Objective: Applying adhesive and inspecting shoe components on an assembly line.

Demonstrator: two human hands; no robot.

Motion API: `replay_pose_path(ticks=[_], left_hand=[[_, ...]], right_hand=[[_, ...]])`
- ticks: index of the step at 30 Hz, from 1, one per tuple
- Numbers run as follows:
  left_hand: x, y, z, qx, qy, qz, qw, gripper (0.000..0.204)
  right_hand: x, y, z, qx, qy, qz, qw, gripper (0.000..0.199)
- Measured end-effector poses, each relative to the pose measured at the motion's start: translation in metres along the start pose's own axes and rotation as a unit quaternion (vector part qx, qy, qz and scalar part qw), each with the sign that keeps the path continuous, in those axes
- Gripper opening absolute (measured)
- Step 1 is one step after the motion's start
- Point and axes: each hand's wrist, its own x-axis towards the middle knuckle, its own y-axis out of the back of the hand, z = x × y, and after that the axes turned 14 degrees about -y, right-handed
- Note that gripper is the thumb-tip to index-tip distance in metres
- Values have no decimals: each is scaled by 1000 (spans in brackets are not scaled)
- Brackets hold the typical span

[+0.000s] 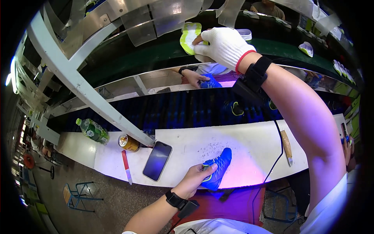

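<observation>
My left hand (194, 178) is closed around the collar of a blue lace-up shoe (220, 165), its toe pointing away from me above the white worktop (183, 140). Thumb on top, the fingers partly hidden inside or behind the shoe. My right hand (224, 45), in a white knit glove with a red cuff, reaches far forward over the dark green conveyor belt (156, 54). Its bare fingertips grip the edge of a shoe sole (190, 37), yellow-green around a white middle. Just beyond that hand lies a pale sole (244, 34).
Left on the worktop are a phone (157, 160), a red-handled knife (126, 167), a can (128, 143) and a green bottle (92, 130). A wooden-handled tool (286, 148) lies right. A white metal post (85, 87) slants across. Opposite, a co-worker's hand (193, 78) holds another blue shoe.
</observation>
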Motion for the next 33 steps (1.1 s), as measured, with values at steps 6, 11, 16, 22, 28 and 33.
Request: replay_pose_path(ticks=[6,11,16,22,28,33], left_hand=[[-51,-10,4,643,-396,86,650,46],[-27,-5,-41,624,-420,63,656,61],[-32,-9,-50,641,-440,73,625,61],[-28,-9,-45,659,-441,61,607,60],[-44,10,-43,646,-500,16,576,60],[-16,-3,-2,663,-498,-39,557,57]], right_hand=[[-10,26,-11,-1,-142,-26,989,79],[9,-22,-59,68,-156,66,983,51],[29,-56,-81,126,80,233,961,26],[18,-36,-82,-32,19,107,994,20],[-43,40,-64,-226,-8,32,974,20],[-137,99,-11,-173,22,200,964,24]])
